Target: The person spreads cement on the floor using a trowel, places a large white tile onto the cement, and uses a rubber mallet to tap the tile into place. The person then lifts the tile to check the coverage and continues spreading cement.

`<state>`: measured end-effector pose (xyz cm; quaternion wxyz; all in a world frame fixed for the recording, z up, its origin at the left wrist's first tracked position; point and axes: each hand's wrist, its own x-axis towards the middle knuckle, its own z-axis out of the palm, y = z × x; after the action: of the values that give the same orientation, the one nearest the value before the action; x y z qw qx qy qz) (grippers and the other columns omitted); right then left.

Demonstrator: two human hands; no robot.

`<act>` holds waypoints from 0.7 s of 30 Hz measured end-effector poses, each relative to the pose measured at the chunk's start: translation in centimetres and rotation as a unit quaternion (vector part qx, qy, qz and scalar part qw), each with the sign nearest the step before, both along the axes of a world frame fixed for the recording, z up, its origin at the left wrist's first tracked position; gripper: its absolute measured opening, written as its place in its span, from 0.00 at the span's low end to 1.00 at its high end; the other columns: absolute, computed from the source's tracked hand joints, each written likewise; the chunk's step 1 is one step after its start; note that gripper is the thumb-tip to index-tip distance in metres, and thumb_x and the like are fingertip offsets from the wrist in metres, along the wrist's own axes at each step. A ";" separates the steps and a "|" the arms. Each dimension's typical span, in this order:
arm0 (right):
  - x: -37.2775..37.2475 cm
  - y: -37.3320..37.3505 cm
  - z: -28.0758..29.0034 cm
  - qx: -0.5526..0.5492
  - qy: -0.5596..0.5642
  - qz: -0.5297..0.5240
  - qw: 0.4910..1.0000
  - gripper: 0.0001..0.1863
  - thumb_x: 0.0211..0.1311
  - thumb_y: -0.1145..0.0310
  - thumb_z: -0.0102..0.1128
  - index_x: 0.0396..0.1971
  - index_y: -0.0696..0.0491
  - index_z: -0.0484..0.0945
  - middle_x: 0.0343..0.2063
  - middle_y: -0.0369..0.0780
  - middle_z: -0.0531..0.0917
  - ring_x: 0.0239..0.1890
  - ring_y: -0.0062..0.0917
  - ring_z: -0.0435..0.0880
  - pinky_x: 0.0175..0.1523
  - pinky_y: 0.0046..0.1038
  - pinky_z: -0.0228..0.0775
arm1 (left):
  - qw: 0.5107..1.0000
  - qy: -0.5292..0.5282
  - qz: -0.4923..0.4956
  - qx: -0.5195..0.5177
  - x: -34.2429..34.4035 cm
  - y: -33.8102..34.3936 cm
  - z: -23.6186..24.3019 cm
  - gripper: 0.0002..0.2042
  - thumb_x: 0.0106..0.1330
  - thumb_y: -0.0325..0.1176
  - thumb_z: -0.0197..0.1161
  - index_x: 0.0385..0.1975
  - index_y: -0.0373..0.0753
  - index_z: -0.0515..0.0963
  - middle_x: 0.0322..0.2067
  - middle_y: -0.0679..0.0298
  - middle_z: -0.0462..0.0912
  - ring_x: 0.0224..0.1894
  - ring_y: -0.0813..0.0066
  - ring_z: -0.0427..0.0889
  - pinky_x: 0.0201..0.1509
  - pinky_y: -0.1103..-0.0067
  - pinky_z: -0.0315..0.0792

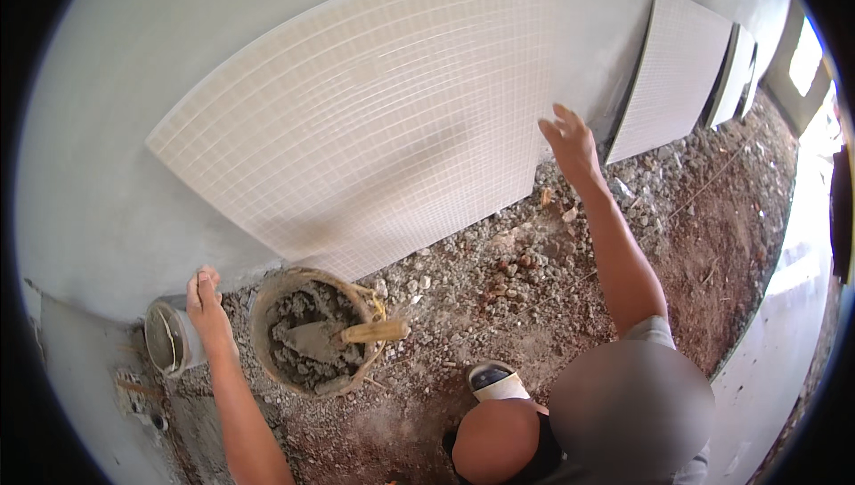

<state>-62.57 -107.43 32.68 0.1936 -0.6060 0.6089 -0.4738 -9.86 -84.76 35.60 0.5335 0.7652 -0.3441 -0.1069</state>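
Note:
A large pale tile [383,111] with a raised grid pattern leans against the grey wall in front of me. My right hand [570,141] is raised beside the tile's right edge, fingers apart and holding nothing. A small gap seems to lie between hand and tile. Lower left, my left hand [207,303] hovers by a whitish bucket [192,345], its fingers loosely bent and nothing visible in them. To its right stands a round bucket [261,329] of wet grey mortar [313,301]. A trowel [374,332] with a wooden handle rests in the mortar, its handle over the rim.
More gridded tiles [674,66] lean along the wall at the right. Rubble and gravel [525,262] cover the ground at the wall's foot, over reddish soil [686,271]. My foot in a sandal [499,382] is on the ground right of the mortar bucket.

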 end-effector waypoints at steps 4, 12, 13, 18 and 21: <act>-0.8 -6.1 2.5 -0.100 -0.012 -0.017 0.995 0.33 0.59 0.54 0.62 0.58 0.60 0.67 0.56 0.52 0.72 0.57 0.39 0.73 0.59 0.37 0.66 | 0.998 0.005 0.021 -0.053 -0.3 -4.5 2.0 0.28 0.70 0.50 0.47 0.64 0.38 0.62 0.61 0.58 0.68 0.63 0.66 0.66 0.63 0.68 0.59; -0.8 -13.8 9.9 -0.169 -0.031 -0.024 0.985 0.30 0.59 0.50 0.59 0.52 0.60 0.75 0.45 0.49 0.81 0.49 0.30 0.78 0.55 0.30 0.67 | 0.989 0.027 0.027 -0.144 -1.1 -10.9 7.6 0.35 0.68 0.54 0.49 0.66 0.34 0.56 0.65 0.53 0.62 0.65 0.60 0.64 0.67 0.67 0.55; -0.9 -13.8 10.5 -0.155 -0.016 -0.050 0.987 0.30 0.59 0.49 0.59 0.51 0.59 0.76 0.43 0.46 0.82 0.47 0.29 0.78 0.55 0.29 0.67 | 0.990 0.019 0.018 -0.142 -1.5 -11.2 8.3 0.35 0.68 0.55 0.48 0.65 0.32 0.57 0.64 0.51 0.62 0.65 0.59 0.64 0.67 0.68 0.55; -1.3 -13.5 14.6 -0.063 -0.092 -0.058 0.992 0.39 0.57 0.35 0.52 0.54 0.57 0.73 0.48 0.43 0.79 0.49 0.29 0.77 0.57 0.33 0.65 | 0.985 0.103 0.046 -0.133 -2.9 -11.8 11.1 0.35 0.68 0.54 0.49 0.61 0.25 0.62 0.62 0.48 0.65 0.63 0.60 0.67 0.64 0.73 0.58; -1.3 -13.8 17.5 0.066 -0.107 -0.092 0.988 0.47 0.51 0.28 0.51 0.52 0.59 0.72 0.50 0.45 0.77 0.52 0.33 0.75 0.59 0.35 0.63 | 0.982 0.142 0.051 -0.117 -2.9 -12.0 13.3 0.38 0.66 0.57 0.51 0.63 0.26 0.59 0.61 0.47 0.67 0.62 0.58 0.68 0.62 0.71 0.59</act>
<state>-63.82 -121.24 50.21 0.2528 -0.4792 0.6678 -0.5104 -12.76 -96.77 48.93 0.6676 0.6912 -0.2354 -0.1457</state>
